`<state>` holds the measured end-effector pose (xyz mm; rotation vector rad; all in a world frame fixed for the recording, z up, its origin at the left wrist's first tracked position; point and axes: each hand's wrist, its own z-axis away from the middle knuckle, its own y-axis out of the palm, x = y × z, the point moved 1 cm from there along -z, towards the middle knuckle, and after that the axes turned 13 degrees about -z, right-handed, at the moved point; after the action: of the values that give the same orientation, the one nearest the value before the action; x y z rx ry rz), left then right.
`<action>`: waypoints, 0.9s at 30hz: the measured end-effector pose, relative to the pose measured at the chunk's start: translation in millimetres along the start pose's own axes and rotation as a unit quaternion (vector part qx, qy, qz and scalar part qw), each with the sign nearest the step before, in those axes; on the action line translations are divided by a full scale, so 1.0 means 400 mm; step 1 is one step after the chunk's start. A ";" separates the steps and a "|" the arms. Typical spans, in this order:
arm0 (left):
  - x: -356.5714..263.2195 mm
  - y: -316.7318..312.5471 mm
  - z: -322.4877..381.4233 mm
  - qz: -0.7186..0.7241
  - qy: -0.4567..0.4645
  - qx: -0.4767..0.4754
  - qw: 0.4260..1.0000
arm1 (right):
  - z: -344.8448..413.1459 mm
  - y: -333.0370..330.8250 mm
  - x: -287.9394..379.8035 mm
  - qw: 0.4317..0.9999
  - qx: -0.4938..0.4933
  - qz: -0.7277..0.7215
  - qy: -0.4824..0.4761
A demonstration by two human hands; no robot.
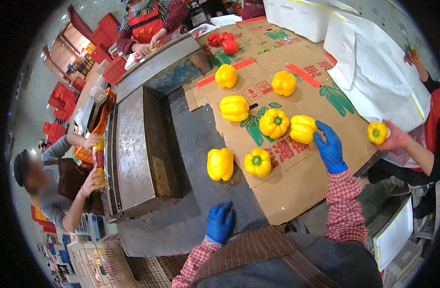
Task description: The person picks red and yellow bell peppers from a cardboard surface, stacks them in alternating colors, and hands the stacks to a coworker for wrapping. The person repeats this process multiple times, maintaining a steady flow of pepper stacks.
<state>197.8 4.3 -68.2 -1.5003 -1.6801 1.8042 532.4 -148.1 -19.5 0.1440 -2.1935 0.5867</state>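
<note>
My right hand [329, 147], in a blue glove, has its fingers apart at the right side of a yellow bell pepper [303, 129] lying on flattened cardboard [299, 194]. Another yellow pepper [274, 123] sits just left of that one, green stem showing. My left hand [220, 222], also blue-gloved, rests with curled fingers near the dark tabletop's [162, 230] front edge; no object shows in it. Beyond it on the dark surface is a yellow pepper [220, 164], and a stem-up pepper [257, 162] stands on the cardboard edge. Several more yellow peppers [234, 108] lie farther back.
A raised metal housing [133, 151] borders the left. Red peppers [229, 46] lie at the back, and white foam boxes [378, 68] back right. At right, a co-worker's gloved hand [394, 136] holds a yellow pepper [377, 133]. Two other people work across the housing. Plastic crates [97, 261] stand lower left.
</note>
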 end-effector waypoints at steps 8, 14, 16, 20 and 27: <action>0.013 0.017 0.013 -0.029 -0.009 -0.039 0.999 | 0.035 0.117 -0.062 0.993 -0.038 0.081 -0.079; 0.026 0.016 0.014 0.012 0.056 0.004 0.998 | 0.024 0.122 -0.060 0.987 -0.044 0.079 -0.134; 0.036 0.010 0.015 -0.011 0.111 -0.018 0.994 | 0.023 0.112 -0.053 0.987 -0.035 0.073 -0.136; 0.044 0.009 0.020 -0.021 0.151 -0.014 0.988 | 0.038 0.083 -0.051 0.992 -0.059 0.058 -0.099; 0.033 0.006 0.018 -0.078 0.136 -0.004 0.988 | 0.057 0.018 -0.116 0.966 -0.244 0.081 0.020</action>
<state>187.4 9.1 -78.3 -1.4941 -1.6215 1.4418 543.9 -156.8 -69.7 -0.3076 -2.2545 0.1211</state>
